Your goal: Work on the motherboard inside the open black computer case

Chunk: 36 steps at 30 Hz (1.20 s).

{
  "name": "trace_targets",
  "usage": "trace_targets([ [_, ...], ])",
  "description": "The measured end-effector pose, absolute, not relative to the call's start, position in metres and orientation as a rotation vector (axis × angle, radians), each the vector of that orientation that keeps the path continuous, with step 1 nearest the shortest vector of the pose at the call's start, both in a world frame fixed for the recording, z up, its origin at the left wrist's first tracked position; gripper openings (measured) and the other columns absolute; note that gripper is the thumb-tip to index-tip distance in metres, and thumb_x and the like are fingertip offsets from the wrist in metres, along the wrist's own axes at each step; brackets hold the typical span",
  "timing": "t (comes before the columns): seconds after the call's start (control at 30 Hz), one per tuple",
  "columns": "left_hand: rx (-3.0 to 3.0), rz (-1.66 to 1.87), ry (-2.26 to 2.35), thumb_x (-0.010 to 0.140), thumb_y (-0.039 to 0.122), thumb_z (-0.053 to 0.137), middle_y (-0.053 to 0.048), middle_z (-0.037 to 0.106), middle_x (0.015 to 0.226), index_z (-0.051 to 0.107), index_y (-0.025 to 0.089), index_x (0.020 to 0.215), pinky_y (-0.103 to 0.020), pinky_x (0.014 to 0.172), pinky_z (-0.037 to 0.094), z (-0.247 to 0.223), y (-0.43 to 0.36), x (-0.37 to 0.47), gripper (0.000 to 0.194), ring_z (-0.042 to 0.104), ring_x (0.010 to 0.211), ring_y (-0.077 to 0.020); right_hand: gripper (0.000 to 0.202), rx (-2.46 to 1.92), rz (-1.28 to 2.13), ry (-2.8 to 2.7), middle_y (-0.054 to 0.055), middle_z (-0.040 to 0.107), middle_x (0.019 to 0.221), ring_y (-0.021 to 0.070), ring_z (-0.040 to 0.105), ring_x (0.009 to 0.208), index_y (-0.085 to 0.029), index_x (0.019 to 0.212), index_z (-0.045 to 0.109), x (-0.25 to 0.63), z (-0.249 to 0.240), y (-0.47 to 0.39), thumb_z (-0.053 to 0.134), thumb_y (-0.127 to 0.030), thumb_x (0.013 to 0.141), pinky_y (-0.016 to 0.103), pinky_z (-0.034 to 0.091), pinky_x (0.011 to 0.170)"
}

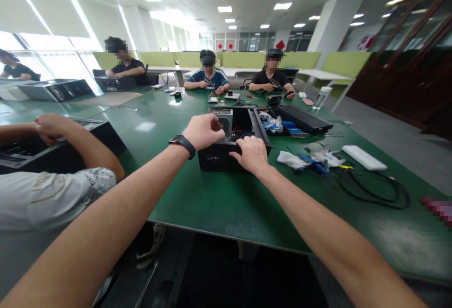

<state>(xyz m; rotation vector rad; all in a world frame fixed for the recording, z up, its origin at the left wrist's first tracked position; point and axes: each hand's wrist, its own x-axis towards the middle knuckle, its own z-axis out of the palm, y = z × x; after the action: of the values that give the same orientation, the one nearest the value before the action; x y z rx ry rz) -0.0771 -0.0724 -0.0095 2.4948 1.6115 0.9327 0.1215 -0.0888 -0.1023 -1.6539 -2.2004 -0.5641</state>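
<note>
An open black computer case (212, 159) lies on the green table in front of me, with a grey metal power supply (226, 122) at its upper left inside. My left hand (204, 131), wearing a black watch, is over the case's left side; its fingers are pinched on a small thin dark object (219, 125) that I cannot make out. My right hand (251, 153) rests on the near edge of the case, thumb spread from the fingers and nothing held.
A person's arm (84, 143) reaches into another black case (113, 141) at left. Right of my case lie gloves (294, 159), a black flat box (303, 118), a white box (364, 157) and a black cable (374, 199). People sit across the green table (219, 204).
</note>
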Motion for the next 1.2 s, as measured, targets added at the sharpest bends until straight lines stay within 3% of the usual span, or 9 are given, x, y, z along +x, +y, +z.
trace_targets([
  [0.17,2.601,0.773,1.587,0.068,0.033,0.067,-0.007,0.075,0.086,0.071,0.014,0.099,-0.029,0.072,0.049,-0.009,-0.081,-0.062,0.036,0.067,0.078,-0.0196,0.033,-1.608,-0.520,-2.146,0.008,0.059,0.096,0.0245,0.049,0.095,-0.019,0.102,0.062,0.114,-0.107,-0.184,0.058,-0.050,0.091,0.040,0.035,0.084],
  [0.4,2.920,0.041,1.286,0.066,0.035,0.067,-0.006,0.075,0.079,0.075,0.018,0.083,-0.028,0.066,0.048,-0.037,-0.102,-0.029,0.026,0.068,0.074,-0.0205,0.025,-1.570,-0.392,-2.116,0.003,0.057,0.087,0.0226,0.047,0.088,-0.022,0.101,0.062,0.121,-0.107,-0.293,0.061,-0.045,0.090,0.038,0.032,0.081],
  [0.67,2.923,-0.570,1.167,0.061,0.039,0.078,-0.013,0.076,0.090,0.078,0.017,0.088,-0.031,0.070,0.053,-0.065,-0.131,-0.003,0.034,0.070,0.083,-0.0260,0.019,-1.445,-0.289,-2.044,0.002,0.056,0.078,0.0206,0.045,0.078,-0.022,0.100,0.064,0.125,-0.113,-0.362,0.064,-0.037,0.089,0.037,0.031,0.077],
  [0.77,2.899,-0.678,1.141,0.062,0.037,0.078,-0.016,0.076,0.094,0.079,0.015,0.091,-0.032,0.070,0.054,-0.075,-0.136,-0.002,0.036,0.071,0.088,-0.0293,0.022,-1.438,-0.279,-2.048,0.002,0.057,0.078,0.0205,0.045,0.078,-0.022,0.104,0.065,0.127,-0.115,-0.370,0.063,-0.038,0.089,0.038,0.032,0.078],
  [0.93,2.811,-0.814,1.210,0.059,0.033,0.082,-0.013,0.077,0.097,0.078,0.018,0.091,-0.027,0.075,0.053,-0.086,-0.135,-0.004,0.036,0.071,0.093,-0.0269,0.022,-1.439,-0.284,-2.041,0.002,0.058,0.079,0.0203,0.045,0.078,-0.022,0.103,0.065,0.127,-0.117,-0.372,0.063,-0.039,0.089,0.038,0.032,0.077],
  [1.2,2.782,-0.869,1.210,0.056,0.027,0.083,-0.016,0.077,0.095,0.079,0.014,0.093,-0.029,0.077,0.054,-0.094,-0.128,0.000,0.039,0.071,0.092,-0.0293,0.020,-1.448,-0.284,-2.032,0.002,0.058,0.079,0.0212,0.045,0.079,-0.023,0.101,0.063,0.127,-0.117,-0.372,0.063,-0.039,0.089,0.039,0.032,0.078],
])
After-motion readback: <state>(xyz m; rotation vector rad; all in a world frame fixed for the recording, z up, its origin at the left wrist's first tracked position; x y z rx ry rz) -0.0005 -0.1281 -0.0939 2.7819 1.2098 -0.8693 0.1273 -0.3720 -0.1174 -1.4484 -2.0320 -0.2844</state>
